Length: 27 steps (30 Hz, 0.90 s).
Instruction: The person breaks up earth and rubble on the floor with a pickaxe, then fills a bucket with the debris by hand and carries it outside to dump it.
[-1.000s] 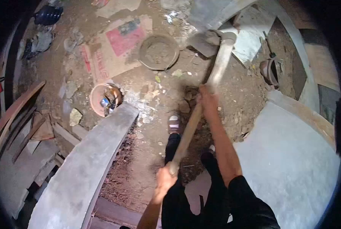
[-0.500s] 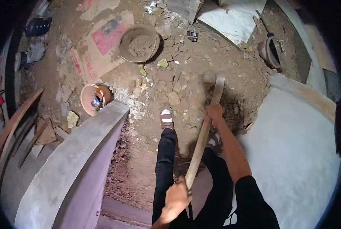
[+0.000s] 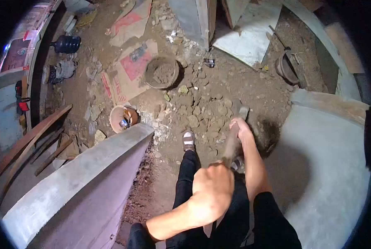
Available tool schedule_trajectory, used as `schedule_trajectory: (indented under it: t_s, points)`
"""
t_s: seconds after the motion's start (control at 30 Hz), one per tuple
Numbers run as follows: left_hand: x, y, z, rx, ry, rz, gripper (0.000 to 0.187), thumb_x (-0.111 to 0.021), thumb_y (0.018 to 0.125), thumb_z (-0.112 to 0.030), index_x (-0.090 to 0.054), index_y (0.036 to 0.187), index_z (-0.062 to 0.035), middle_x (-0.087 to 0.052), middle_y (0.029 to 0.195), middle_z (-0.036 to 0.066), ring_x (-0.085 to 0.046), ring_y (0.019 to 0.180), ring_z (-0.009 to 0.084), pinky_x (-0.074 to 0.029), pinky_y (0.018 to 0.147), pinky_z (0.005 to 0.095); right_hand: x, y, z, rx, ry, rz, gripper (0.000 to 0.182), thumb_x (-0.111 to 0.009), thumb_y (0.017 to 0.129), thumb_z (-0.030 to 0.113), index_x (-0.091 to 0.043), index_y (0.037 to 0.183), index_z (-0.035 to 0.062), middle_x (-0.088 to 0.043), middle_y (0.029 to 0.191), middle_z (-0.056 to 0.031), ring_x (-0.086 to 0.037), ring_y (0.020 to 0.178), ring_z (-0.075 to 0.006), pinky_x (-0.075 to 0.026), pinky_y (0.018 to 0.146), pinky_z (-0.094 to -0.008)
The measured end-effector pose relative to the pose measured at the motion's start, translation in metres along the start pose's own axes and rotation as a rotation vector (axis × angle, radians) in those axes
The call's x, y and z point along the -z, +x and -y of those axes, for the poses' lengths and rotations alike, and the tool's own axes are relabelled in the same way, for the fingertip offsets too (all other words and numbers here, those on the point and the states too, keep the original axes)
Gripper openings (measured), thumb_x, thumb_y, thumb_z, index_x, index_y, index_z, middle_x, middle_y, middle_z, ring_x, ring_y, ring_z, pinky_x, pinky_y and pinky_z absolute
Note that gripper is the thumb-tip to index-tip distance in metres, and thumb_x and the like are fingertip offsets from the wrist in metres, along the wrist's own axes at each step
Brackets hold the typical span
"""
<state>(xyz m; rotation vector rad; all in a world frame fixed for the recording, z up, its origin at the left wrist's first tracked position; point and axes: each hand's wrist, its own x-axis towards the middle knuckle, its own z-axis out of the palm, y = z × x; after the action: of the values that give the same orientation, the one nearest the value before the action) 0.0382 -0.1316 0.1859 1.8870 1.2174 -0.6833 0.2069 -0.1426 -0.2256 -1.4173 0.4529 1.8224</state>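
- left hand point(image 3: 210, 193) fisted tight round butt end of wooden handle point(image 3: 232, 144), close under the camera.
- right hand point(image 3: 240, 125) wrapped round same handle further down, near the head.
- tool head point(image 3: 243, 111) down in loose rubble point(image 3: 204, 114), just beyond sandalled foot point(image 3: 188, 140); blade mostly hidden, type unclear.
- soil-filled pan point(image 3: 162, 72) sits past the rubble; concrete wall point(image 3: 81, 174) at left, slab point(image 3: 326, 166) at right.
- judgement: keep both grips firm, hands spaced apart; work blade clear of the foot, which is near.
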Motion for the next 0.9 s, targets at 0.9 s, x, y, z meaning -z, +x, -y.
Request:
schedule_trajectory:
  t_s: [0.9]
  points:
    - [-0.093, -0.156, 0.294, 0.610, -0.397, -0.459, 0.041, -0.075, 0.071, -0.009, -0.055, 0.106, -0.0083, -0.066, 0.084, 0.018, -0.065, 0.077, 0.0380, -0.050, 0.068, 0.0463, -0.359, 0.024, -0.159, 0.131, -0.097, 0.154, 0.014, -0.059, 0.093, 0.016, -0.051, 0.096, 0.0054, -0.050, 0.072, -0.0052, -0.053, 0.059, -0.0194, -0.049, 0.054, -0.0338]
